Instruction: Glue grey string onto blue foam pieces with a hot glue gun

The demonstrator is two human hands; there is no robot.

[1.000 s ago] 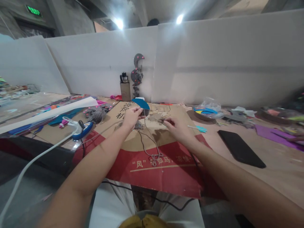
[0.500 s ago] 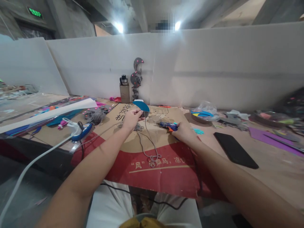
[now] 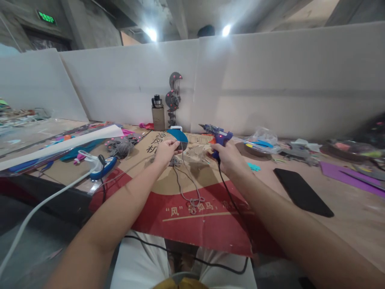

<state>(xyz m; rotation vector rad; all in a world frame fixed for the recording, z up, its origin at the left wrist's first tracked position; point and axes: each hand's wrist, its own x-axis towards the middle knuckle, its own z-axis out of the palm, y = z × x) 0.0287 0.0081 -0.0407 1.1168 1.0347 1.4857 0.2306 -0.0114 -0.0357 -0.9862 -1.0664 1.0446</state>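
My left hand [image 3: 167, 151] pinches a rounded blue piece [image 3: 178, 135] whose lower part looks grey, above the cardboard sheet [image 3: 186, 224]. Grey yarn [image 3: 192, 180] trails down from beside it and lies in loose loops on the cardboard. In my right hand [image 3: 230, 156] is a blue hot glue gun [image 3: 221, 137], raised off the cardboard with its nozzle pointing left and slightly up. A small red light glows on its side, and a black cord hangs from the handle. The tip of the gun is apart from the blue piece.
A bottle [image 3: 158, 113] and a hanging grey moon-shaped decoration [image 3: 173, 94] are by the white partition [image 3: 120, 84]. At left lie a power strip [image 3: 104, 168] and a yarn ball [image 3: 122, 148]. A black phone [image 3: 302, 192], purple sheet [image 3: 351, 176] and tape roll [image 3: 255, 150] are on the right.
My right hand has lifted the glue gun off the cardboard and tilted its nozzle upward. My left hand stays almost in place with the blue piece.
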